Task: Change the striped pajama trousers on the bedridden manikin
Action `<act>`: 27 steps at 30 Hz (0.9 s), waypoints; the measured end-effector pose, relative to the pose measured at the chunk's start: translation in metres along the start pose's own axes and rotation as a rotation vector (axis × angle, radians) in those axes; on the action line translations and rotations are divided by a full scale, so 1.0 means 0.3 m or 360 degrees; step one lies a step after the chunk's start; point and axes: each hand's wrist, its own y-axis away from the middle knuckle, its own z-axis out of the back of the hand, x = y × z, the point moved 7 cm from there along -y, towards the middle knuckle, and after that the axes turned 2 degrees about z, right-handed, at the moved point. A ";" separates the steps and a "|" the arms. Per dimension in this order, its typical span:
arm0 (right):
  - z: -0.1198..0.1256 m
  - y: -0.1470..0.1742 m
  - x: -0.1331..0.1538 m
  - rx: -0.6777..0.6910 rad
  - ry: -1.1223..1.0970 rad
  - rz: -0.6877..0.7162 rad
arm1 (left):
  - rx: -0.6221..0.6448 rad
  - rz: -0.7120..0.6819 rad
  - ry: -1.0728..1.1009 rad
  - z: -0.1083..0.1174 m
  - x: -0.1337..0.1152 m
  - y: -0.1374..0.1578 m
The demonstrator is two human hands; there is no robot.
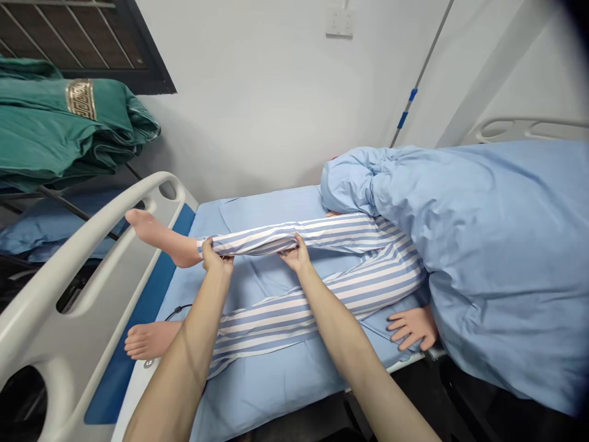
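A patient manikin in blue-and-white striped trousers lies on a bed with a light blue sheet. My left hand is closed around the lower shin of its far leg, just above the bare foot. Farther up, near the knee, my right hand grips the same leg from below, thumb on top. That leg is raised a little off the sheet. The near leg, with its bare foot, lies on the bed under my forearms. The manikin's hand rests palm down at the bed's near edge.
A blue quilt covers the manikin's upper body at the right. The cream bed end board stands at the left. Beyond it are green folded curtains. A pole with blue clamps leans by the wall, below a socket.
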 end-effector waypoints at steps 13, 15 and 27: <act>-0.283 0.083 0.228 0.0300 -0.0137 0.0074 | 0.0274 -0.0471 -0.0329 -0.449 -0.282 0.323; -0.287 0.089 0.235 0.0300 -0.0119 0.0095 | 0.0279 -0.0482 -0.0383 -0.456 -0.289 0.340; -0.024 0.001 0.002 -0.0042 0.0004 -0.0014 | 0.0119 0.0009 -0.0025 -0.025 -0.016 -0.003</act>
